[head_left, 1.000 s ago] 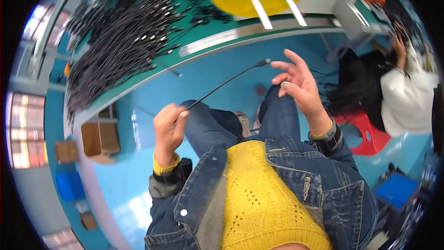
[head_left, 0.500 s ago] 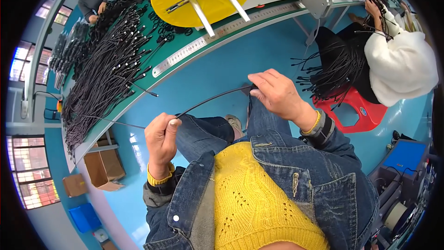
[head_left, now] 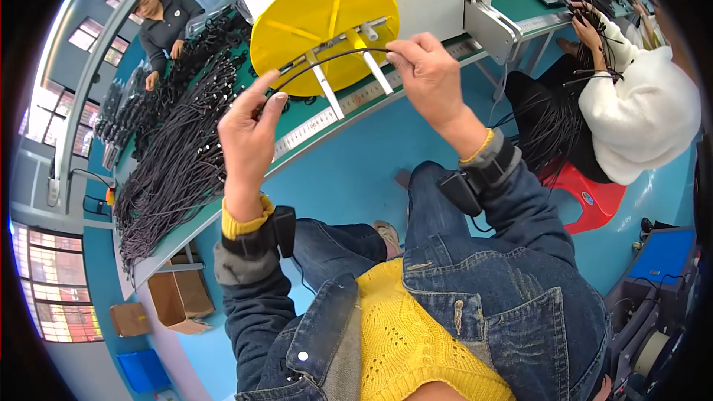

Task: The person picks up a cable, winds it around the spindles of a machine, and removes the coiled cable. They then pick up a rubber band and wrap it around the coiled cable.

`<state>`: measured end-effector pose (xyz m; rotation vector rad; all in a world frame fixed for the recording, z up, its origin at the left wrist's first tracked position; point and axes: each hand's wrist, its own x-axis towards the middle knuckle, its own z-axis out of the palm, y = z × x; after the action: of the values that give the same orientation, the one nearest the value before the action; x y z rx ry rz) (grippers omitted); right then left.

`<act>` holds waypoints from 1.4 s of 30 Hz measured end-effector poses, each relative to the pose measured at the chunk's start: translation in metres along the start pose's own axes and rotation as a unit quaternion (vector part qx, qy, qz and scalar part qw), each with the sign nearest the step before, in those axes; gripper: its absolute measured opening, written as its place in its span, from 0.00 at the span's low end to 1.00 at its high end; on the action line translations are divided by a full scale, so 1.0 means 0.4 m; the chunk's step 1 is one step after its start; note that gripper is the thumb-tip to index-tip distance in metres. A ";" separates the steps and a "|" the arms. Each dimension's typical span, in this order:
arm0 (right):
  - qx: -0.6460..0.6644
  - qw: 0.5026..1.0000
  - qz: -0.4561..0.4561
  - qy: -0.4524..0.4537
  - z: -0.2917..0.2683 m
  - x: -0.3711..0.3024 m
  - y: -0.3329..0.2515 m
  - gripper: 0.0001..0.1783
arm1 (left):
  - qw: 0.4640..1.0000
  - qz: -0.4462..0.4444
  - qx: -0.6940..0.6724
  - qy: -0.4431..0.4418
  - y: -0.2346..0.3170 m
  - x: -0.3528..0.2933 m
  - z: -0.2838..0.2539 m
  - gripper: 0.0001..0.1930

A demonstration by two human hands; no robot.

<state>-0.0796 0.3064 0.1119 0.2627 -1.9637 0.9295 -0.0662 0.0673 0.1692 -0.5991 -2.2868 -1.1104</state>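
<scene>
A black cable [head_left: 338, 55] arches between my two raised hands, in front of a round yellow disc [head_left: 293, 26]. My left hand [head_left: 249, 130] is closed on its left part, with thumb and forefinger near the disc's lower left edge. The cable's right end disappears into the pinched fingers of my right hand [head_left: 432, 82], near the disc's lower right side. Two pale rods [head_left: 325, 90] stick out from a metal bar across the disc, below the cable. A white machine [head_left: 431, 7] carries the disc.
Many black cables [head_left: 178, 156] are piled on the green table at left, beside a person [head_left: 163, 22]. A steel ruler [head_left: 304, 134] lies along the table's front edge. At right, a person in white [head_left: 639, 111] handles cables near a red stool [head_left: 587, 197]. Cardboard box [head_left: 178, 297] below left.
Both my hands have risen and moved forward with the cable, from over my lap to in front of the yellow disc. The view has tilted up, showing more of the machine.
</scene>
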 end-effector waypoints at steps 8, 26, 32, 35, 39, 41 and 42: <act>0.108 0.991 0.047 0.067 0.097 0.013 0.008 0.06 | 0.993 -0.050 -0.107 0.012 -0.083 -0.016 0.052 0.06; 0.061 0.961 0.204 -0.177 -0.058 -0.294 0.068 0.08 | 0.981 -0.101 -0.164 0.007 -0.112 -0.067 0.086 0.09; 0.071 0.896 0.332 -0.286 -0.106 -0.423 0.079 0.09 | 0.993 -0.044 -0.108 0.028 -0.088 -0.059 0.083 0.10; 0.097 0.872 0.371 -0.305 -0.115 -0.431 0.059 0.09 | 0.998 0.060 0.019 0.027 -0.035 -0.044 0.070 0.10; 0.120 0.849 0.400 -0.325 -0.113 -0.425 0.044 0.08 | 0.991 0.113 0.067 0.036 0.021 -0.060 0.065 0.11; 0.125 0.843 0.404 -0.332 -0.111 -0.425 0.042 0.08 | 0.991 0.112 0.065 0.023 0.030 -0.068 0.068 0.11; 0.127 0.841 0.405 -0.336 -0.108 -0.426 0.043 0.08 | 0.992 0.111 0.064 0.016 0.034 -0.071 0.071 0.11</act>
<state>0.0346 0.3184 -0.0225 -0.1561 -2.6585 1.8441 -0.0439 0.0934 0.1444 -0.7584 -2.1822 -0.8548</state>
